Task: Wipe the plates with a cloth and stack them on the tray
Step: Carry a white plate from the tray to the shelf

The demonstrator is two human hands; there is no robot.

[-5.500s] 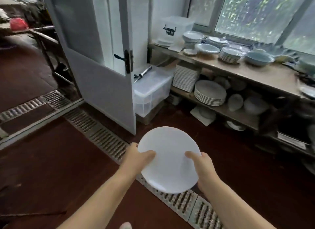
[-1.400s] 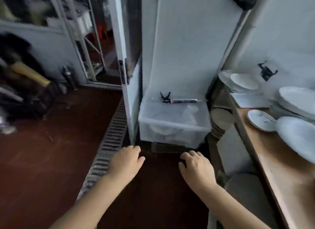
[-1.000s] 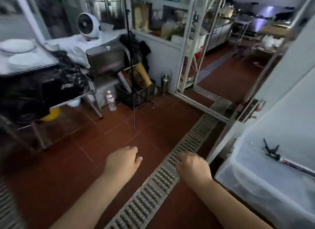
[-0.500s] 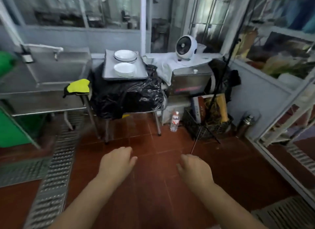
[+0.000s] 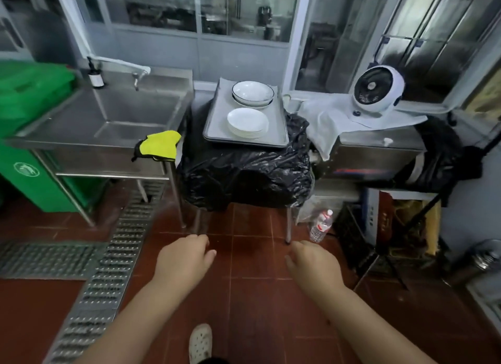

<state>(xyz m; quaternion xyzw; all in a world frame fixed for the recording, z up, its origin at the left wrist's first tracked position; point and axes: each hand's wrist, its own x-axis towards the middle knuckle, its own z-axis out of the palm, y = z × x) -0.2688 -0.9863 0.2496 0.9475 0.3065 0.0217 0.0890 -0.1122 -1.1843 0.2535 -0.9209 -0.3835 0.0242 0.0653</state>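
A grey metal tray [image 5: 217, 119] lies on a table draped in black plastic [image 5: 244, 171], straight ahead. On it stand a stack of small white plates [image 5: 247, 122] near the front and a stack of dark-rimmed bowls [image 5: 252, 94] behind. A yellow cloth [image 5: 158, 146] hangs over the right front corner of the steel sink [image 5: 113, 114]. My left hand [image 5: 184, 258] and my right hand [image 5: 314, 263] hover empty over the red tile floor, fingers loosely curled, well short of the table.
A green bin [image 5: 27, 136] stands left of the sink. A white fan [image 5: 376, 89] sits on a cloth-covered steel unit at the right. A water bottle [image 5: 321, 225] stands by the table leg. Floor drain grates [image 5: 108, 260] run at the left. My shoe [image 5: 200, 342] shows below.
The plate I held earlier is gone from my hands. I have turned away from the shelves and door, and the tray table has come closer and centred in view.
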